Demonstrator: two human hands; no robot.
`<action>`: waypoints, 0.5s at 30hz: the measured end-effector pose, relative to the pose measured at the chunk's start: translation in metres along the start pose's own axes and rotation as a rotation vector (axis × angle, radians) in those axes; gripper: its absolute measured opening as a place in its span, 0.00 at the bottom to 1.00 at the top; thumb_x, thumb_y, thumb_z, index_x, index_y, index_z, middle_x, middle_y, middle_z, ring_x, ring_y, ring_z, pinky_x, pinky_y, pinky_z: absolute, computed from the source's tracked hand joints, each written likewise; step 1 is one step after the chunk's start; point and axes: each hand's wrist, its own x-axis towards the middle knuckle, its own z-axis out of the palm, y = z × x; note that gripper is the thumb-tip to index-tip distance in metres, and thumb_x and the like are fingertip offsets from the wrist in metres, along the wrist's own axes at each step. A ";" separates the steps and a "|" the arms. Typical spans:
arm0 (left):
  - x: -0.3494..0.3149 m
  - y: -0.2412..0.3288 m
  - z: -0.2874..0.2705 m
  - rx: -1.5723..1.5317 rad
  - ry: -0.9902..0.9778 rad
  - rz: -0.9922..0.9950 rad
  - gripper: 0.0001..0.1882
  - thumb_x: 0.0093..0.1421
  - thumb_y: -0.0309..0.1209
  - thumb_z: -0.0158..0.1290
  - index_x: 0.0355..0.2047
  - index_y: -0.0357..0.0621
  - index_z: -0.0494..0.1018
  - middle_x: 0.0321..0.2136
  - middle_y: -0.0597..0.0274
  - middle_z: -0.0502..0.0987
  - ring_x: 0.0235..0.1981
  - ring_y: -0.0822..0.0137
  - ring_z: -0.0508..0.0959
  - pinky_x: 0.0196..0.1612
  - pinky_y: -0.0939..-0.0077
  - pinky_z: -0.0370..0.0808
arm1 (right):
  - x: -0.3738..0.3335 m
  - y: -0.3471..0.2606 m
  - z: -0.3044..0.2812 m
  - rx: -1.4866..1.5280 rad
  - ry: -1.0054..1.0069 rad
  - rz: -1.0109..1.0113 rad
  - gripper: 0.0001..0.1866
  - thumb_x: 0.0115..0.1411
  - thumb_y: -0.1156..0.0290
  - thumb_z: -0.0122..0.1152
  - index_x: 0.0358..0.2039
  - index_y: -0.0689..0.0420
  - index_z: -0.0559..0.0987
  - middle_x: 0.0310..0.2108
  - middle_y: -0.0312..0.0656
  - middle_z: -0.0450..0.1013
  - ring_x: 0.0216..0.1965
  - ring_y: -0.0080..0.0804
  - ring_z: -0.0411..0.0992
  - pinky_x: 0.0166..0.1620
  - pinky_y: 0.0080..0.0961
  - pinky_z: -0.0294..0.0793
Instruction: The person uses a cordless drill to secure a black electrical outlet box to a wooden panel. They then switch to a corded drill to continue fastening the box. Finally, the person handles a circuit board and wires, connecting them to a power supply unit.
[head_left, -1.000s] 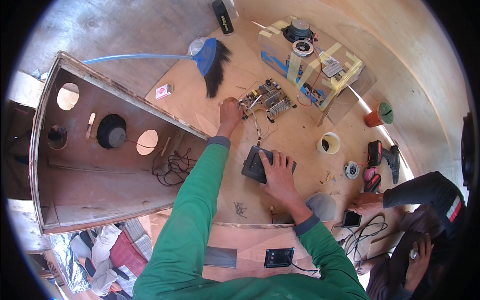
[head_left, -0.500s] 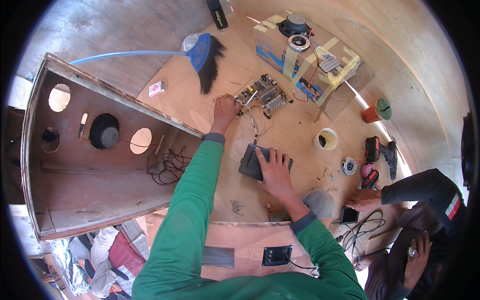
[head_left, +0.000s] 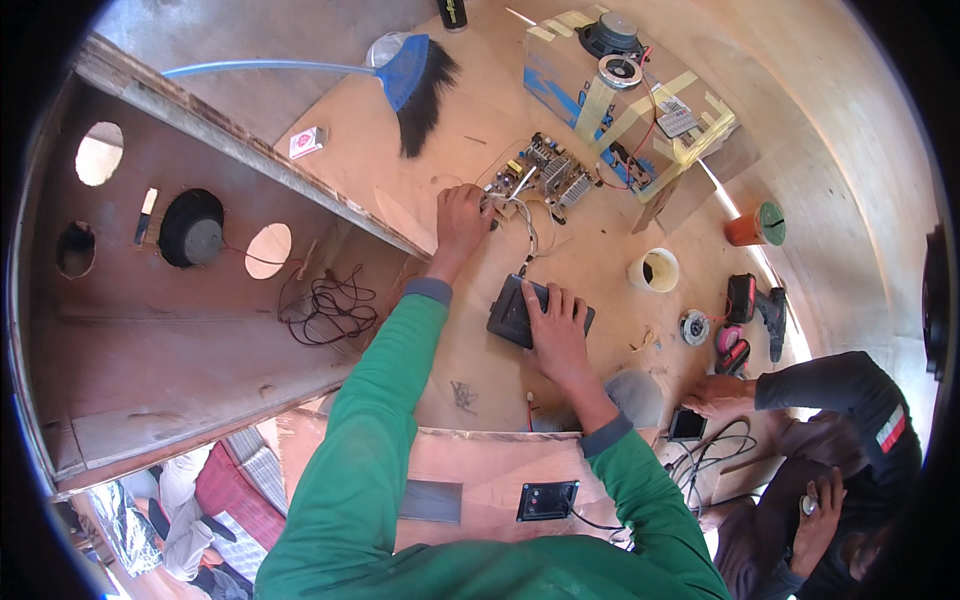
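My left hand [head_left: 463, 225] is closed at the near left corner of a bare circuit board [head_left: 555, 172]; what its fingertips pinch is hidden. Several wires run from the board to a flat black panel [head_left: 512, 312]. My right hand [head_left: 560, 335] grips this panel from above, fingers bent over its face and right side, and holds it tilted over the plywood surface. Both of my arms wear green sleeves.
On the left stands a wooden cabinet [head_left: 130, 345] with round holes, a speaker [head_left: 196, 230] and tangled cable. A broom [head_left: 405, 80], a taped carton [head_left: 600, 100], a white cup [head_left: 652, 271] and a drill [head_left: 772, 315] surround the board. At right, a co-worker's hand [head_left: 715, 396] touches a small black device.
The whole view has shifted slightly, with the cabinet looming larger at left. My left hand stays at the board's corner and my right hand stays on the black panel.
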 end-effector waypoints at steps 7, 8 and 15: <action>-0.006 0.001 -0.006 0.034 0.044 0.006 0.08 0.61 0.33 0.67 0.39 0.45 0.86 0.39 0.60 0.87 0.46 0.55 0.85 0.59 0.56 0.73 | -0.002 0.003 0.008 -0.038 0.031 0.001 0.64 0.41 0.69 0.85 0.80 0.50 0.61 0.68 0.58 0.64 0.70 0.58 0.62 0.73 0.59 0.57; -0.005 0.001 -0.007 0.009 0.071 0.004 0.08 0.61 0.33 0.67 0.38 0.45 0.85 0.39 0.60 0.87 0.46 0.55 0.84 0.59 0.56 0.73 | -0.002 0.003 0.009 -0.049 0.023 0.000 0.65 0.41 0.69 0.85 0.80 0.50 0.61 0.68 0.58 0.64 0.70 0.58 0.62 0.73 0.59 0.57; -0.004 -0.003 -0.008 -0.052 0.168 -0.065 0.05 0.60 0.32 0.64 0.33 0.47 0.81 0.35 0.60 0.85 0.41 0.55 0.85 0.54 0.55 0.75 | -0.002 -0.002 0.003 -0.002 -0.027 0.047 0.65 0.43 0.68 0.85 0.81 0.48 0.59 0.71 0.58 0.62 0.73 0.58 0.60 0.75 0.60 0.56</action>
